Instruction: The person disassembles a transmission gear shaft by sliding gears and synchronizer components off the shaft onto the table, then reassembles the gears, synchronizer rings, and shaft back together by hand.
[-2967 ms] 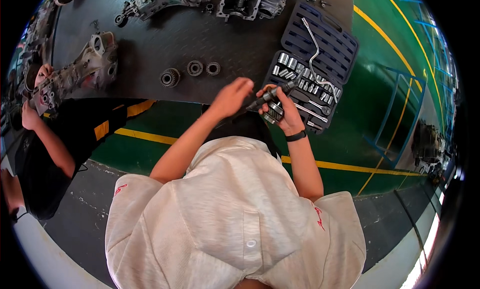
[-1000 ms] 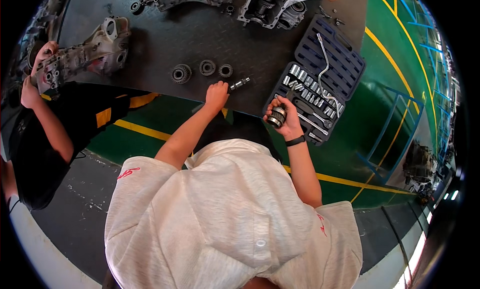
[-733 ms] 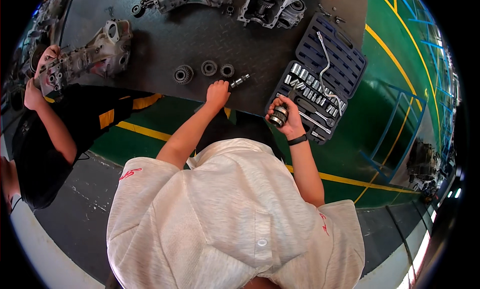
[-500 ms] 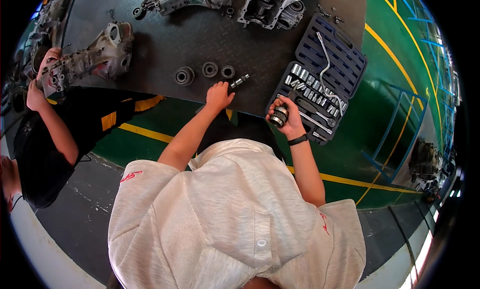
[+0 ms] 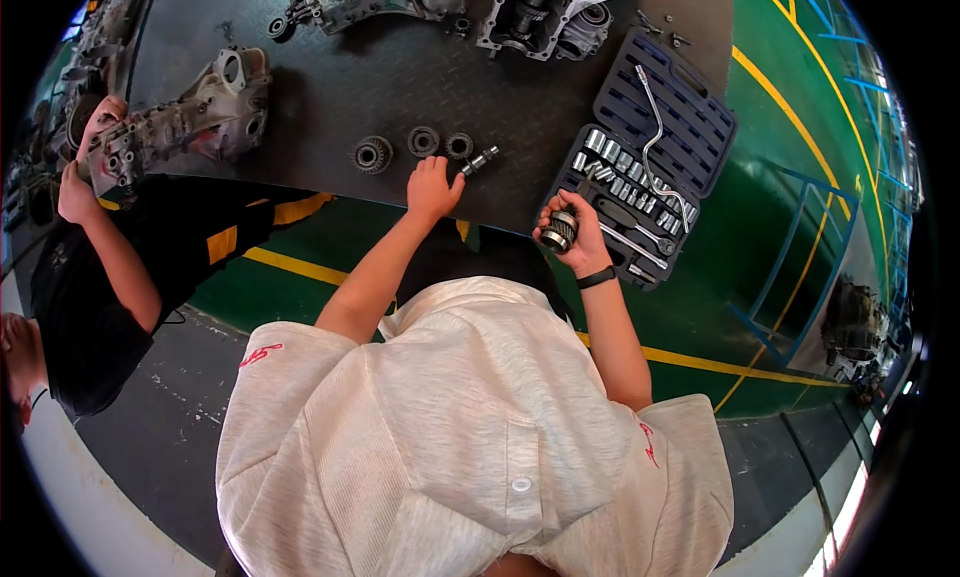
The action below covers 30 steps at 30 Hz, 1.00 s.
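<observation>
My right hand [image 5: 580,232] is closed around a dark steel gear [image 5: 558,233] with a bright collar, held in front of the table's near edge. My left hand [image 5: 432,189] rests at that edge, thumb apart from the fingers, with nothing visible in it. Just beyond its fingertips lie a ring-shaped gear [image 5: 423,140] and a smaller gear [image 5: 459,145]. A short stepped metal shaft [image 5: 481,160] lies to the right of the thumb. Farther left stands a thicker gear [image 5: 372,155].
An open socket set case [image 5: 665,112] lies right, a bent speed handle [image 5: 652,127] across it. Gearbox housings [image 5: 385,2] [image 5: 545,17] stand along the back. At left, another person's hand [image 5: 78,192] touches a long housing [image 5: 195,117] on the dark table [image 5: 320,87].
My left hand has shifted slightly left and away from the shaft, toward the ring-shaped gear. My right hand still holds the gear in nearly the same place.
</observation>
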Tool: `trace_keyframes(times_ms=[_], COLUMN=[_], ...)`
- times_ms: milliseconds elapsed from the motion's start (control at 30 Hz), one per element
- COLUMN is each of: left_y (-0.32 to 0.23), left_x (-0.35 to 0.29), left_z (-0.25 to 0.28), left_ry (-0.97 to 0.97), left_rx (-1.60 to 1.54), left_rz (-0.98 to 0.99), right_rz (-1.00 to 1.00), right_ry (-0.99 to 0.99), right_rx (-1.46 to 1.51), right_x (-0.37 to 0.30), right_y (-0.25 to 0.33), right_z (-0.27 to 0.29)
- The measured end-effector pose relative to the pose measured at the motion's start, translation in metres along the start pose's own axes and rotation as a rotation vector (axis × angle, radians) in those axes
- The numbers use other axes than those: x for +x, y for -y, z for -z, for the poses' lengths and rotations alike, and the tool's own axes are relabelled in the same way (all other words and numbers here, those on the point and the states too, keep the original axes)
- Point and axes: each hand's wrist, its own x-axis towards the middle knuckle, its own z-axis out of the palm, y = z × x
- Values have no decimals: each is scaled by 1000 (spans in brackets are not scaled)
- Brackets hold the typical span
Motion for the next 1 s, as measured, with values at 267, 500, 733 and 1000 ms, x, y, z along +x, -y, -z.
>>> trace_keyframes(times_ms=[267,500,733,1000], left_y=[23,37,30,29], left_x=[38,65,81,81], left_z=[13,2,9,10], left_ry=[-54,165,298,298], left_rx=[147,200,187,227], left_rz=[23,170,308,326], right_rz=[-13,-30,12,22], right_ry=[-12,44,-2,-8], right_rx=[25,158,184,182], right_x=[0,-1,-6,-8], right_y=[-1,-1,4,6], right_z=[-3,10,19,21])
